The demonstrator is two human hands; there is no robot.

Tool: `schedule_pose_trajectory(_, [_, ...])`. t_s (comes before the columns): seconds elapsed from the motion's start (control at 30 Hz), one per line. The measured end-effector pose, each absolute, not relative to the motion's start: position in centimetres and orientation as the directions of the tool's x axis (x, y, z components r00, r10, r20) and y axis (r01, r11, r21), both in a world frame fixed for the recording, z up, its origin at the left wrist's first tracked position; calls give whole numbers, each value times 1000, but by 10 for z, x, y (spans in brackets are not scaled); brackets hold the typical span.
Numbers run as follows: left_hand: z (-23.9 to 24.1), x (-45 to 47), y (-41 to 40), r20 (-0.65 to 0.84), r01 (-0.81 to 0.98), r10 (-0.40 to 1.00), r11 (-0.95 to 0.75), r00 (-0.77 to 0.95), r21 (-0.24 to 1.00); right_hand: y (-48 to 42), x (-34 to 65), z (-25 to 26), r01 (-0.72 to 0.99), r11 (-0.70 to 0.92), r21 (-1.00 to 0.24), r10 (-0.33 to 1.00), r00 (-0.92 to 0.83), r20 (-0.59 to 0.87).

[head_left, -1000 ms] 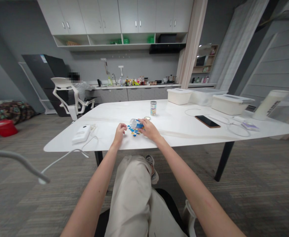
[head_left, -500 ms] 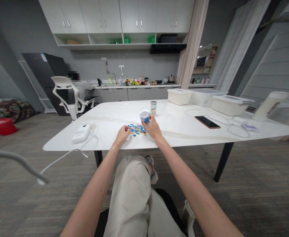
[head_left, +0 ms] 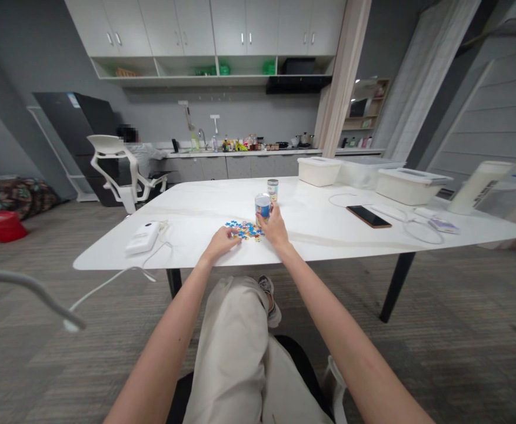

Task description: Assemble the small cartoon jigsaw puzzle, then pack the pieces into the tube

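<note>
My right hand [head_left: 275, 228] is wrapped round a small blue can [head_left: 263, 206] with a pale, shiny top, held upright at the right of a pile of jigsaw pieces [head_left: 247, 228]. The pieces are blue, yellow and red and lie loose on the white table. At the pile's left edge is my left hand [head_left: 222, 242], its fingers curved and touching the nearest pieces. Whether a piece sits between those fingertips is too small to make out. A second can [head_left: 272, 188], with a grey lid and pale label, stands just behind the blue one.
The white table [head_left: 205, 203] carries a white power adapter [head_left: 143, 238] with a cable at left. To the right lie a phone [head_left: 368, 216], cables, lidded plastic boxes [head_left: 412, 187] and a tall white bottle [head_left: 480, 187]. Beyond the table, a person sits near a white chair [head_left: 112, 165].
The blue can has moved slightly right and is more upright in my right hand. My left hand has shifted a little right, onto the edge of the puzzle pieces.
</note>
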State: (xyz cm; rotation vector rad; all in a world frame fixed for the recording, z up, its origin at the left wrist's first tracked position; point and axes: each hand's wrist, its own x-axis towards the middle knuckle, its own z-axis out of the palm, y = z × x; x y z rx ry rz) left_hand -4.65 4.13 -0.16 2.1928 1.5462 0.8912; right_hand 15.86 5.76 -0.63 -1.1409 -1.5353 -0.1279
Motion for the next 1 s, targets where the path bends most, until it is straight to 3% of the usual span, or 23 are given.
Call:
schedule_pose_trajectory(0.27, [3,-55,43,284,649,925,-378,250,660,61,160,-10,701,496,-512,622,125,773])
schedule_pose_trajectory(1.0, [-2,-58,44,370,727,903,-402,216,557,61,159,-11,707,481,-519,648,112,753])
